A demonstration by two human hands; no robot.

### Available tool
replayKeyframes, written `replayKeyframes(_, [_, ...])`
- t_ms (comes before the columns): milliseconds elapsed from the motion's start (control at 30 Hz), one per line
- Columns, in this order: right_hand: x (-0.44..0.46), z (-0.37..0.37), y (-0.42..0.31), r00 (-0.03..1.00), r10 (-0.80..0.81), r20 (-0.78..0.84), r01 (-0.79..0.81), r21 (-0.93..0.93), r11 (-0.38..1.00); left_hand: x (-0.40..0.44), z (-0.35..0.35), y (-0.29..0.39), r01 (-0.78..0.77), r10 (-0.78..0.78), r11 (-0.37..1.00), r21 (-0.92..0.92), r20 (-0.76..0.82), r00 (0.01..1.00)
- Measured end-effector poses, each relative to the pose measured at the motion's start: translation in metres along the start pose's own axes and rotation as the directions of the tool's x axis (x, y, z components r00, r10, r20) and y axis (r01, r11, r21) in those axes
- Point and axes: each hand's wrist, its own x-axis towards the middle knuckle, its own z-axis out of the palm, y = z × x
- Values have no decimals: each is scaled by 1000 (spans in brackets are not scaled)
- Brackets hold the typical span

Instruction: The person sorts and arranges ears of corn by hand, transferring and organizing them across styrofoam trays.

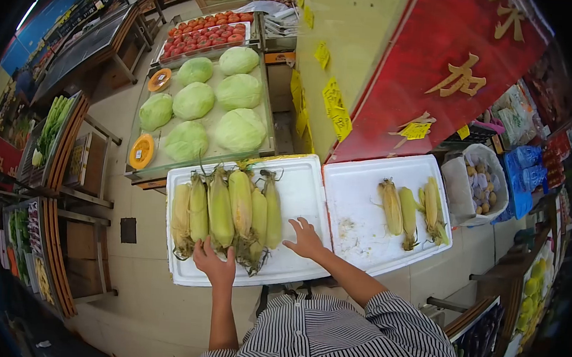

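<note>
Several ears of corn [220, 207] in green and yellowish husks lie side by side in the left part of a white foam tray [308, 193]. My left hand [214, 264] is at the near ends of these ears, fingers apart; whether the fingertips touch the husks I cannot tell. To the right of the pile, my right hand [306, 238] hovers over the bare part of the same tray with its fingers spread and nothing in them. A second white foam tray [365, 184] adjoins on the right, with a few more ears of corn [408, 210] and some scraps.
Behind the left tray, a stand holds pale green cabbages [194, 100], orange price discs [142, 151] and tomatoes [203, 37]. A red panel [440, 63] rises behind the right tray. A white-lined basket [481, 185] stands far right; wooden vegetable racks [62, 249] line the left.
</note>
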Motion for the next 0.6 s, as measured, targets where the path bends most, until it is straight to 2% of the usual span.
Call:
replayKeyframes(100, [10, 15, -13, 984, 78, 162, -68, -65, 996, 2, 21, -31, 22, -2, 984, -179, 114, 993])
replayKeyframes(133, [12, 17, -17, 968, 105, 228, -86, -90, 992, 1, 28, -40, -19, 68, 949, -314, 148, 987])
replayKeyframes(233, [13, 23, -31, 956, 104, 274, -84, -83, 993, -14, 50, -64, 106, 88, 905, -413, 423, 902])
replayKeyframes(267, [17, 26, -36, 960, 115, 255, -109, -38, 993, -24, 66, -79, 64, 131, 918, -391, 453, 882])
replayKeyframes(333, [27, 36, -42, 967, 143, 213, -159, 57, 986, -34, 72, -79, 82, 145, 879, -470, 426, 893])
replayKeyframes(367, [30, 43, -41, 984, 116, 134, -134, 136, 981, -39, 76, -76, 88, 152, 857, -508, 412, 899])
replayKeyframes(433, [34, 58, -36, 996, 79, -32, -67, 286, 956, -39, 66, -61, 111, 80, 887, -447, 386, 919])
replayKeyframes(533, [36, 50, -34, 993, 105, -47, -71, 469, 880, -39, 55, -48, 97, 7, 931, -352, 284, 959])
replayKeyframes(600, [36, 45, -35, 984, 178, 13, -168, 408, 897, -31, 39, -36, 80, -13, 947, -310, 213, 977])
